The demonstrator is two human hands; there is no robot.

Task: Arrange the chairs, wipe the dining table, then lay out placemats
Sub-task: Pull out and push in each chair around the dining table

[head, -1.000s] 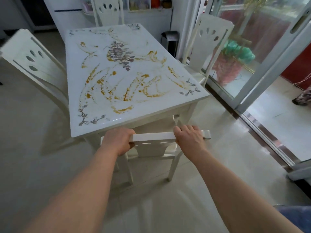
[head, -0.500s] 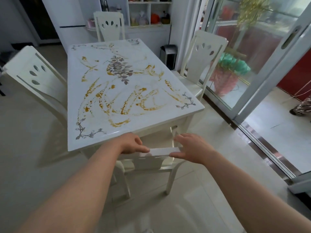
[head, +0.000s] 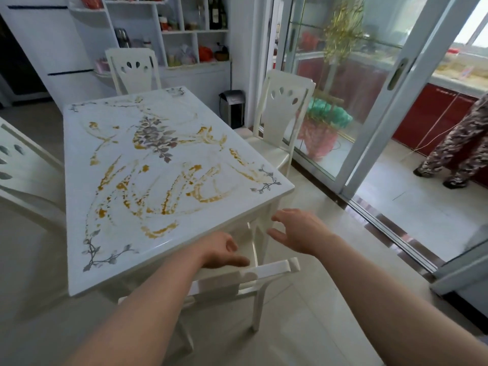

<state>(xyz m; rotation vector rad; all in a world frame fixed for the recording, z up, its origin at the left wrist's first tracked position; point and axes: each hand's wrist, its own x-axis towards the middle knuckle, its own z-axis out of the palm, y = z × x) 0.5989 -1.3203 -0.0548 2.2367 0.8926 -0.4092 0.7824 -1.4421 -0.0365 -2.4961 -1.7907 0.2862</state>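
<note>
Shelves [head: 195, 30], bin [head: 232, 108], plant [head: 320, 133] behind glass door [head: 377, 133].

left hand [head: 219, 250], right hand [head: 298, 231] near chair [head: 272, 269]

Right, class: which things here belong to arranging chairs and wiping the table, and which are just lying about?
Job: near chair, right chair, far chair, left chair, dining table, yellow smears.
Lying about: small bin, potted plant, shelf clutter.

- White wooden chair [head: 266, 270] just below the left hand [head: 221, 250]: seat hidden under the white flower-printed table [head: 87, 283], left side hidden behind the forearm.
- White cut-out-backed chair [head: 23, 175] far left of the hands: cropped by the frame edge.
- Person in camouflage trousers [head: 459, 143] beyond the right hand [head: 298, 231]: upper body cut off.
- Shelf clutter [head: 184, 55]: too small to identify.
</note>
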